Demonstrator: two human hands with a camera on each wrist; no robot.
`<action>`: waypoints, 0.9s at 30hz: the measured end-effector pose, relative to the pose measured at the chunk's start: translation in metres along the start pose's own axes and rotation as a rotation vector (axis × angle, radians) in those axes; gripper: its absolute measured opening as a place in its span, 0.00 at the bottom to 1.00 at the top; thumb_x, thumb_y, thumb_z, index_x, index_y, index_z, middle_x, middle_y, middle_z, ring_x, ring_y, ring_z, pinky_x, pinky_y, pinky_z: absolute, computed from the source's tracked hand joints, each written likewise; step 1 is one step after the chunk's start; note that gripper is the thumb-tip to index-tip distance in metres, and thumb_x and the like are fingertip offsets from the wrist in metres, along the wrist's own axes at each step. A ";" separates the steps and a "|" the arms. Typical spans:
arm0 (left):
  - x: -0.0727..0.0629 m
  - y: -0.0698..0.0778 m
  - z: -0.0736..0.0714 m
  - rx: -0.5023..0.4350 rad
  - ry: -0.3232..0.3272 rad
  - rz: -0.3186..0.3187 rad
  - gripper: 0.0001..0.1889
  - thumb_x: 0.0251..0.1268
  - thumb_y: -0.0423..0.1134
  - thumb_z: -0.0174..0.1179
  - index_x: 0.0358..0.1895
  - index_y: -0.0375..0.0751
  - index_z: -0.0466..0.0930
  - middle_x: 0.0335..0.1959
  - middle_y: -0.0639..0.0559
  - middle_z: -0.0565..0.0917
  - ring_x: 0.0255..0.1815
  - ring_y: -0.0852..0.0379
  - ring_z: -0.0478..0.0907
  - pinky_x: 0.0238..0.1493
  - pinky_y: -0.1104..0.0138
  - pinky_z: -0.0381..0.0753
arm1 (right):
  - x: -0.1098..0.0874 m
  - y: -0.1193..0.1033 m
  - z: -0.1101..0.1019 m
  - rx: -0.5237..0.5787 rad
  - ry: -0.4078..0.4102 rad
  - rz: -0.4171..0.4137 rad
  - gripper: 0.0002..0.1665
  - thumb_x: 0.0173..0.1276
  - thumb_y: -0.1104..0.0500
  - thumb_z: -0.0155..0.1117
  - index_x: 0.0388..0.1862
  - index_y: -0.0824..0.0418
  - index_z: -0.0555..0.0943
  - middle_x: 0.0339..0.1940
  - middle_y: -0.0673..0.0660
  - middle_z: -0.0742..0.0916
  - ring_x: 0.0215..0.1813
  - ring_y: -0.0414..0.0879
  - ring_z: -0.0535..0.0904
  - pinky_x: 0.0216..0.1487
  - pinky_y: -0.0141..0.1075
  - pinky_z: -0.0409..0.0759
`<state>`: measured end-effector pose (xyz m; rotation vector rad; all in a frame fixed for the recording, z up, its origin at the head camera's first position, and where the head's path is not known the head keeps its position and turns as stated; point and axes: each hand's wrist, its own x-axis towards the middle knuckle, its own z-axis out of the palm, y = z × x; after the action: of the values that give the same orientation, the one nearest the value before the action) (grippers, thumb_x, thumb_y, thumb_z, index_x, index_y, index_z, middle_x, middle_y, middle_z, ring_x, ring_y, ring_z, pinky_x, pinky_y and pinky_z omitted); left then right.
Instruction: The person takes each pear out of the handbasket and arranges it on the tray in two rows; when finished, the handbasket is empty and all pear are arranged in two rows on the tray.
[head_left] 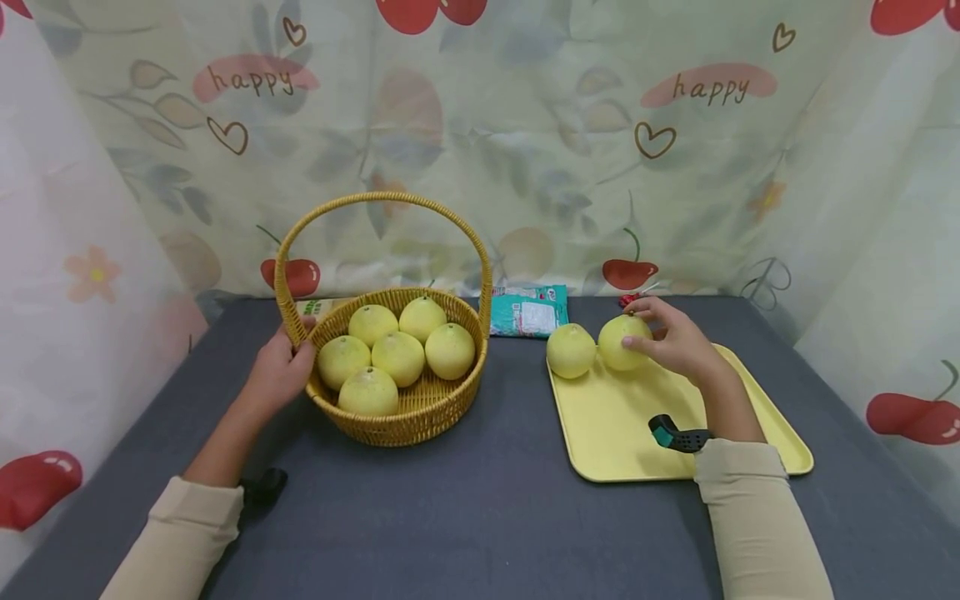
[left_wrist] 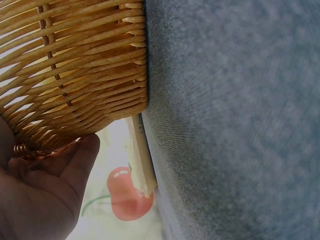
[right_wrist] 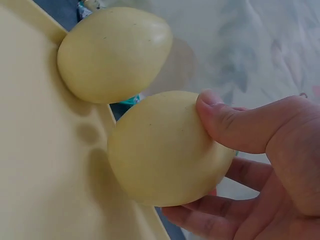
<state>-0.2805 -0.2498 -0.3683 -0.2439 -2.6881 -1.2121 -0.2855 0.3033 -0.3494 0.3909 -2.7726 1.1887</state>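
My left hand (head_left: 279,372) grips the left side of a wicker basket (head_left: 405,430), at the rim where its tall arched handle joins. In the left wrist view, fingers (left_wrist: 82,162) curl around the woven edge. Several pale yellow pomelos (head_left: 397,359) lie inside the basket. At the right, my right hand (head_left: 678,337) holds another pomelo (right_wrist: 167,150) between thumb and fingers, at the back of a yellow tray (head_left: 622,446). A second pomelo (head_left: 571,351) rests on the tray's back left corner, just left of the held one.
A teal packet (head_left: 528,312) lies on the dark table (head_left: 480,517) behind, between basket and tray. Another pale packet (head_left: 318,308) is partly hidden behind the basket. A small red item (head_left: 628,300) sits behind the tray. A patterned curtain (head_left: 480,158) hangs along the back.
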 end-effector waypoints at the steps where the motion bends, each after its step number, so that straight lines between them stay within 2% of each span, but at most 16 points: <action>1: 0.000 0.000 0.000 0.000 0.000 0.000 0.27 0.77 0.36 0.39 0.75 0.28 0.57 0.63 0.26 0.71 0.40 0.42 0.72 0.34 0.57 0.73 | 0.000 0.001 0.001 -0.003 -0.006 0.000 0.27 0.71 0.58 0.67 0.66 0.65 0.72 0.64 0.67 0.75 0.57 0.66 0.75 0.55 0.56 0.73; 10: 0.000 0.001 0.000 0.003 0.007 0.009 0.27 0.77 0.36 0.39 0.75 0.28 0.57 0.63 0.26 0.71 0.42 0.41 0.72 0.36 0.57 0.72 | 0.001 0.007 0.004 0.035 -0.024 0.008 0.28 0.70 0.60 0.68 0.65 0.66 0.70 0.65 0.68 0.75 0.60 0.69 0.74 0.59 0.59 0.72; 19: 0.000 0.002 -0.001 0.011 0.007 0.017 0.27 0.77 0.36 0.39 0.74 0.27 0.57 0.63 0.26 0.70 0.42 0.41 0.72 0.37 0.56 0.72 | 0.003 0.010 0.007 0.081 -0.034 0.002 0.32 0.71 0.60 0.67 0.69 0.67 0.68 0.68 0.68 0.73 0.69 0.66 0.66 0.62 0.60 0.69; 27: 0.000 0.002 0.000 0.010 -0.001 0.005 0.27 0.76 0.36 0.38 0.75 0.28 0.57 0.61 0.26 0.72 0.40 0.41 0.73 0.35 0.57 0.72 | 0.000 0.011 0.007 0.118 -0.072 0.026 0.34 0.73 0.58 0.65 0.73 0.66 0.66 0.71 0.69 0.70 0.69 0.69 0.65 0.62 0.61 0.69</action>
<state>-0.2799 -0.2491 -0.3669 -0.2496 -2.6926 -1.1971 -0.2883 0.3054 -0.3614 0.4174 -2.7834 1.3747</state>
